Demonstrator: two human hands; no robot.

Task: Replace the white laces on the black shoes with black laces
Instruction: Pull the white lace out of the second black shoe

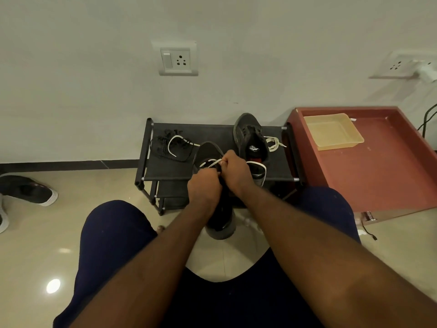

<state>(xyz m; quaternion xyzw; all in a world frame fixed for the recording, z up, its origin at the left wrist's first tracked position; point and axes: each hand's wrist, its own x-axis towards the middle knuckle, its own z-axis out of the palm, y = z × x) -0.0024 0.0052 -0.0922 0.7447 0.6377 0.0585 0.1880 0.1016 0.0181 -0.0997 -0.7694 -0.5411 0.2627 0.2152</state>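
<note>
Black shoe (207,151) sits btwn the knees, long axis running away from the body, toe over the shoe rack (165,170) front edge & heel low by the floor. Right hand (236,172) has a closed grip pinching the white lace (212,162) at the eyelets, so the pull goes up & back; left hand (204,188) curls on the shoe's throat, prob. bracing it, fingers hidden. Black laces (165,142) lie rack-left, nearer the left hand; 2nd shoe (248,138) crowds the right, open room over the lap.
</note>
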